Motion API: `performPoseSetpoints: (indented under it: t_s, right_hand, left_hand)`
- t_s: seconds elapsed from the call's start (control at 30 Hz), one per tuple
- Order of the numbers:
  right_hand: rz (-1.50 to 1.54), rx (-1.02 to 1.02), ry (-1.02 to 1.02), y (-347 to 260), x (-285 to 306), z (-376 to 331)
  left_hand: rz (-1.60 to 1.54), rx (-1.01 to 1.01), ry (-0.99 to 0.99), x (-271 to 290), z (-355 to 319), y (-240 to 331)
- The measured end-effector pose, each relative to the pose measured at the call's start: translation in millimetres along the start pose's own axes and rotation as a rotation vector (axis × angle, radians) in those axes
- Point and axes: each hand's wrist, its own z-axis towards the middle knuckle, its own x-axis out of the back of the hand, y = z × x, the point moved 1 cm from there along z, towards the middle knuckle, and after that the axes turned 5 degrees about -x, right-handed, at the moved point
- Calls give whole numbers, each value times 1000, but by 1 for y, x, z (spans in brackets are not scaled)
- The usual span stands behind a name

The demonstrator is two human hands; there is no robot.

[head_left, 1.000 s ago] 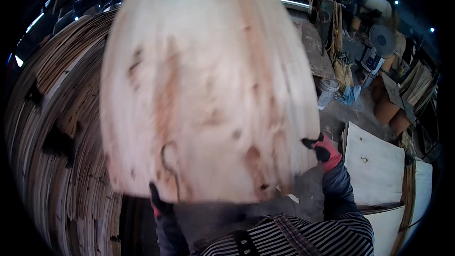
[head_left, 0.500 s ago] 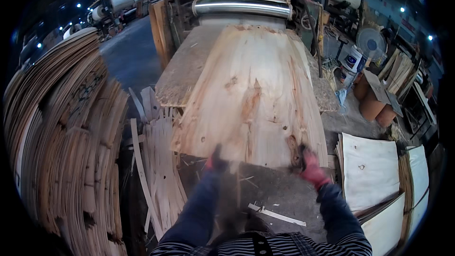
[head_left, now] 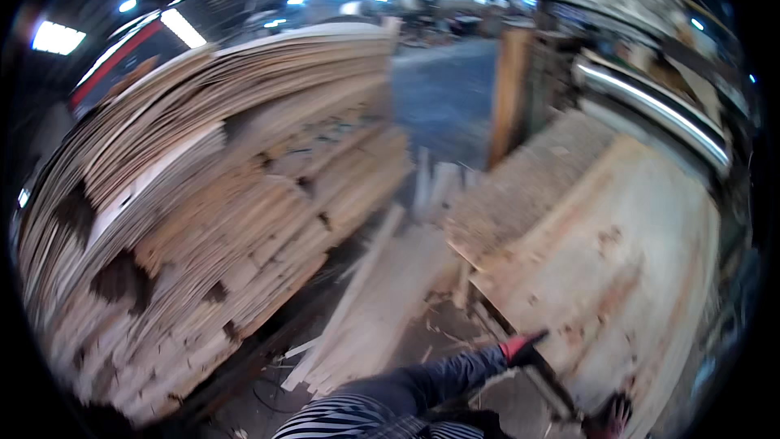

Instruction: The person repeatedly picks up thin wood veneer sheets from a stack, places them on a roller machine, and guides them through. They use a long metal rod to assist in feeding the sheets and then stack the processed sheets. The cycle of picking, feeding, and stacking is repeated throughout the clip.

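Fingers of both hands grip veneer sheet [head_left: 626,276] edge; view swung left since 0.5s ago.

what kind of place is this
Most likely a veneer or plywood mill. A tall stack of thin wood sheets fills the left, a large veneer sheet lies by a steel roller, and both gloved hands, left hand and right hand, grip its near edge.

Right hand [head_left: 611,419] is blurred, cut by the edge.
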Motion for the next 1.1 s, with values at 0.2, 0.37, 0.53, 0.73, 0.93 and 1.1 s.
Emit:
performPoseSetpoints:
  t_s: [0.2,0.37,0.53,0.73,0.93,1.1]
  right_hand:
    - [49,82,-181,-97,69,125]
    - [361,598,12,-239,65,192]
    - [518,1038,-94,-456,111,148]
    - [676,1515,102,-667,177,59]
    - [666,1730,333,-822,254,-18]
    - [762,1772,551,-943,311,-45]
  left_hand:
    - [-1291,931,406,104,-73,55]
    - [-833,714,1018,253,-224,121]
    - [567,700,1059,322,-481,214]
    - [381,752,1445,358,-523,403]
    - [315,503,1630,412,-555,524]
    - [613,399,1617,458,-574,598]
